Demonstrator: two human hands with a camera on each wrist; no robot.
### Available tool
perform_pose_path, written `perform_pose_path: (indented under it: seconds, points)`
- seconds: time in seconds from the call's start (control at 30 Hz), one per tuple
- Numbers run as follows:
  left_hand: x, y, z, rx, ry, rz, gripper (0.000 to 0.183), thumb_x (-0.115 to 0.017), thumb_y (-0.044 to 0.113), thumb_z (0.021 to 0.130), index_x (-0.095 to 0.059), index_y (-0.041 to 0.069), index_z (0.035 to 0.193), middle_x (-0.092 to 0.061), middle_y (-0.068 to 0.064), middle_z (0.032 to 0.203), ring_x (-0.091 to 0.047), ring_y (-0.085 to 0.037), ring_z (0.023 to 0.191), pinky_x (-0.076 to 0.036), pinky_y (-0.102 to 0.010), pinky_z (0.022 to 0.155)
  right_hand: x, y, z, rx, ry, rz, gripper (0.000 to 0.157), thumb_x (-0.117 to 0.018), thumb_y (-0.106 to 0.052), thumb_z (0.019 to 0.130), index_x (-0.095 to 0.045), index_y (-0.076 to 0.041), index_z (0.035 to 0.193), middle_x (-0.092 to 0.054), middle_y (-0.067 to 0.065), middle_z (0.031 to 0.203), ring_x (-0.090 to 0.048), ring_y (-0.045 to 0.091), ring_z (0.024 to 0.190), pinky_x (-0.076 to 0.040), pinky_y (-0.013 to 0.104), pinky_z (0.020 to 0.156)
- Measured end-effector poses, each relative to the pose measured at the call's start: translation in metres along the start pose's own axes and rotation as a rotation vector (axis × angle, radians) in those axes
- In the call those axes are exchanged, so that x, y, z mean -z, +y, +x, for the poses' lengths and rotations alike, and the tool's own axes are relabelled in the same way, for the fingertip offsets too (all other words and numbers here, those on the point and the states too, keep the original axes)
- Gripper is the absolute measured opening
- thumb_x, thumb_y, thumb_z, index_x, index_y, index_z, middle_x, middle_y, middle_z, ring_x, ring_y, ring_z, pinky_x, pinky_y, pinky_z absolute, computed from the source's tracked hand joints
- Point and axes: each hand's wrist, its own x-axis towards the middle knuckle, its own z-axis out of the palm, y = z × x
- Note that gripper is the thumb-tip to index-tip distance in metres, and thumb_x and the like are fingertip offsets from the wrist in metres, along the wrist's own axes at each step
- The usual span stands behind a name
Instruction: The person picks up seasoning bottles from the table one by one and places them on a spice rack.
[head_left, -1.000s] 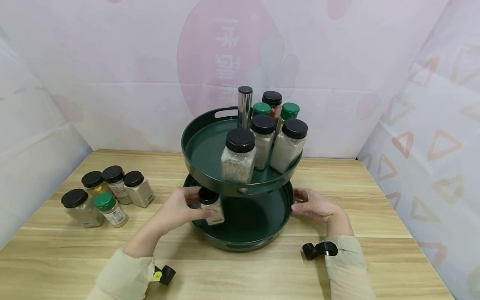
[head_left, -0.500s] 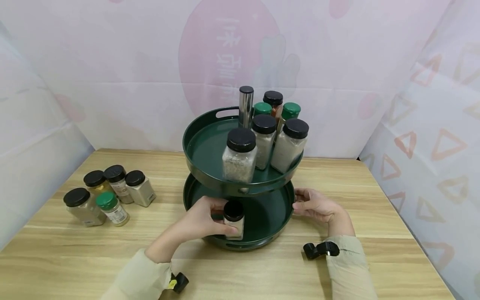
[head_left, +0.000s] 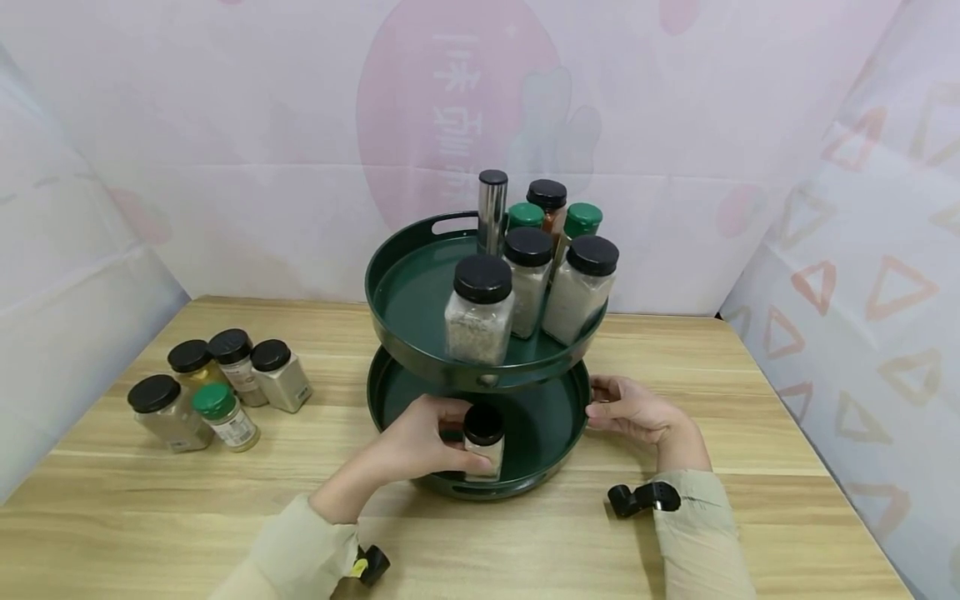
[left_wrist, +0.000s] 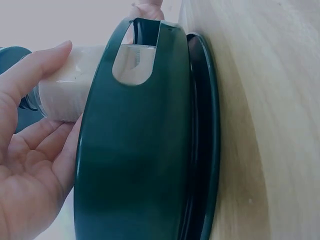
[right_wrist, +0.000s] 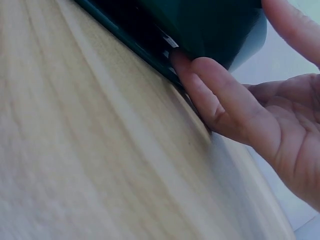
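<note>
My left hand [head_left: 416, 440] grips a small clear jar [head_left: 487, 450] with a black lid and pale contents, thumb on one side and fingers on the other. It holds the jar upright at the front of the lower tier of a dark green two-tier tray [head_left: 536, 427]. Through the slot in the tray wall [left_wrist: 132, 160], the jar's lower end shows in the left wrist view; whether it touches the tray floor I cannot tell. My right hand [head_left: 630, 411] holds the lower tier's right side, thumb at the rim and fingertips [right_wrist: 205, 65] low against the outer wall.
The upper tier [head_left: 412, 283] overhangs the lower one and bears several spice jars [head_left: 477, 329] and a metallic cylinder [head_left: 491, 212], mostly towards its right. Several more jars [head_left: 281, 383] stand on the wooden table [head_left: 315, 492] at the left. Printed cloth [head_left: 285, 150] encloses the table.
My left hand has carried the small jar rightward and forward along the lower tier, from its left side to the front middle. The right hand stays at the tray's right side.
</note>
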Motion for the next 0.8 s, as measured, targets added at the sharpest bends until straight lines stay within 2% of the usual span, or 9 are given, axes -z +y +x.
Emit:
perform_pose_path:
  seconds: [0.17, 0.4, 0.8]
  points:
    - [-0.006, 0.003, 0.003, 0.006, -0.016, 0.002, 0.03, -0.087, 0.026, 0.077, -0.074, 0.019, 0.104, -0.074, 0.001, 0.103, -0.07, -0.01, 0.096, -0.058, -0.024, 0.079, 0.0, 0.001, 0.0, -0.002, -0.001, 0.009, 0.081, -0.063, -0.001, 0.094, -0.006, 0.016, 0.15, -0.046, 0.01, 0.128, -0.058, 0.01, 0.108, -0.054, 0.023, 0.092]
    - [-0.016, 0.009, 0.01, -0.006, -0.02, 0.032, 0.028, -0.086, 0.029, 0.078, -0.073, 0.021, 0.102, -0.074, 0.004, 0.1, -0.068, -0.008, 0.088, -0.057, -0.024, 0.077, 0.003, 0.001, 0.0, 0.008, -0.006, 0.001, 0.083, -0.064, -0.003, 0.095, -0.005, 0.016, 0.15, -0.046, 0.01, 0.129, -0.058, 0.01, 0.109, -0.054, 0.024, 0.093]
    - [-0.025, 0.013, 0.017, -0.008, -0.019, 0.018, 0.029, -0.085, 0.028, 0.079, -0.073, 0.022, 0.104, -0.074, 0.005, 0.104, -0.069, -0.008, 0.096, -0.057, -0.023, 0.08, 0.002, -0.001, 0.0, -0.004, -0.005, 0.006, 0.084, -0.064, -0.004, 0.095, -0.005, 0.015, 0.151, -0.041, 0.016, 0.136, -0.058, 0.01, 0.11, -0.054, 0.024, 0.094]
